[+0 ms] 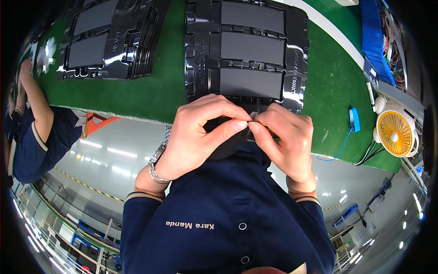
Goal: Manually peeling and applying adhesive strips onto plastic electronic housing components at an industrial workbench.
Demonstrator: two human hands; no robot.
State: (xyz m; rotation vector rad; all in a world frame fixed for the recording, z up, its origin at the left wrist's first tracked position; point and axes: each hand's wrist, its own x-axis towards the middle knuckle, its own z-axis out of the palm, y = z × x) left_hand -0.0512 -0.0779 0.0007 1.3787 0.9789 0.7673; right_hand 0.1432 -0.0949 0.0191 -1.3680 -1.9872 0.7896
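Spreading across the upper part of the view, a green counter (169, 93), bent at the edges by the lens. Below it, the navy shirt (200, 201) of the person, short-sleeved with pale-banded cuffs. At far left, a co-worker (34, 150) in similar navy, with a bare forearm raised toward the counter. Left of centre on the counter, a stack of black trays (143, 52), with grey panels (89, 50) in the topmost. In the middle, straight ahead of the person, another black tray (296, 45), holding three dark grey panels (253, 49) one behind another. At upper right, a blue bin (376, 41) (with a jumble of thin wires (392, 50) inside).

At the near edge of the middle tray, just short of its closest panel, both hands, brought together. Left hand (196, 128): thumb and index fingers together at the tips. Right hand (289, 137): likewise pinched, meeting the left fingertips or nearly so, with the other fingers curled under. Cannot tell of anything clamped between them; too small and too covered.

At the right end of the counter, a white fan (395, 130) with an orange grille. Nearby, a small blue clip (354, 119) on a thin blue cord (344, 144). Around the left wrist, a silvery bracelet (157, 162).
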